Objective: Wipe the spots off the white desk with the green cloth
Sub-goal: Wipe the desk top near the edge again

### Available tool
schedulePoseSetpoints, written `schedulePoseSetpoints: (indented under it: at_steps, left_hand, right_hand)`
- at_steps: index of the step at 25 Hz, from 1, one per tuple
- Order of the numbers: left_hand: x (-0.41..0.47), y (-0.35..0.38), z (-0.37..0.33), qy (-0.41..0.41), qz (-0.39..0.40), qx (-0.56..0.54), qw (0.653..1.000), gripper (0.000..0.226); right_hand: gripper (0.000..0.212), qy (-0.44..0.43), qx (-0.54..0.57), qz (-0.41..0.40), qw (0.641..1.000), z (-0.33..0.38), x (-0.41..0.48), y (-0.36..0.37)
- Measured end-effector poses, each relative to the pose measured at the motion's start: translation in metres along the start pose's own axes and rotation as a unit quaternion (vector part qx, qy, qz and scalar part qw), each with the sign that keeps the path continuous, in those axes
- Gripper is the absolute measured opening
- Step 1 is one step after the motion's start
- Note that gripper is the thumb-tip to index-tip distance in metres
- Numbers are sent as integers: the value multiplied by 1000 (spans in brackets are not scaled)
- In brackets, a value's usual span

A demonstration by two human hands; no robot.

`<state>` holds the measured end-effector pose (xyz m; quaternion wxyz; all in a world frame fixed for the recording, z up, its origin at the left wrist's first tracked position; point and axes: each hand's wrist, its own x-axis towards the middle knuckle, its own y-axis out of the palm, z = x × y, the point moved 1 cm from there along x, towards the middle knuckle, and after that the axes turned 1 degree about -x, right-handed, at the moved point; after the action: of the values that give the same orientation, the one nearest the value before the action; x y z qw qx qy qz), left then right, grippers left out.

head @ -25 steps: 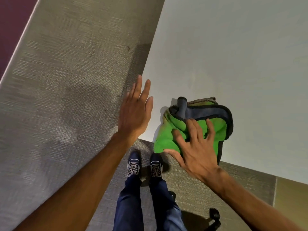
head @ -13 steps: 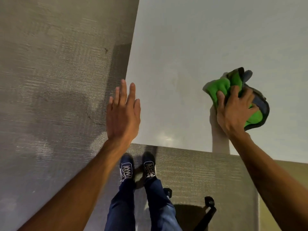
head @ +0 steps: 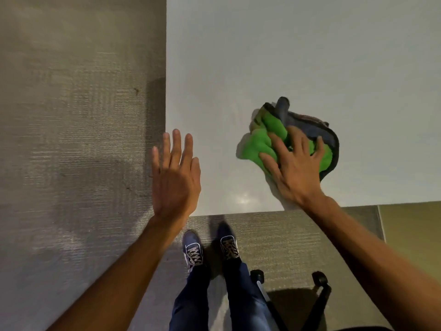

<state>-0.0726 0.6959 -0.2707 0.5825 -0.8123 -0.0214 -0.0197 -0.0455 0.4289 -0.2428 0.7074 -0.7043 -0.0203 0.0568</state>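
The white desk [head: 286,56] fills the upper right, its near left corner just above my feet. A bunched green cloth [head: 257,145] with a grey backing and dark edging lies on the desk near the front edge. My right hand [head: 294,168] presses flat on the cloth with fingers spread, covering its right half. My left hand [head: 175,180] hovers flat and open over the desk's near left corner, holding nothing. I cannot make out distinct spots on the desk; faint smears show left of the cloth.
Grey carpet [head: 71,139] covers the floor left of and in front of the desk. My two feet in dark shoes [head: 210,250] stand at the desk's corner. Black chair casters [head: 319,279] sit on the floor at lower right.
My right hand has slid the cloth back left and toward the front edge after a sweep to the right. My left hand stays hovering near the desk's corner.
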Motion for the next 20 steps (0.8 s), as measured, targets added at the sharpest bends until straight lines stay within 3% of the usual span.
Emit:
schedulePoseSetpoints:
  at_steps: [2, 5, 8, 10, 13, 18, 20]
  left_hand:
    - [-1, 2, 1, 2, -11, -14, 1000, 51]
    - [-2, 4, 1, 15, -25, -11, 1000, 51]
    - [0, 6, 1, 10, -32, 7, 999, 50]
    - [0, 5, 1, 9, -29, 22, 999, 50]
    - [-2, 5, 2, 23, -21, 54, 998, 51]
    - [-2, 11, 3, 45, -50, 49, 996, 49]
    - [-4, 11, 3, 58, -60, 48, 995, 47]
  right_hand:
    - [56, 105, 46, 7, 993, -12, 42, -3]
    - [58, 128, 82, 1, 988, 10, 107, -4]
    - [58, 58, 60, 14, 996, 56, 124, 0]
    - [56, -37, 35, 14, 999, 78, 94, 3]
    - [52, -116, 20, 12, 993, 56, 66, 1]
    - [46, 71, 56, -15, 996, 37, 98, 0]
    - [44, 77, 78, -29, 994, 58, 86, 4]
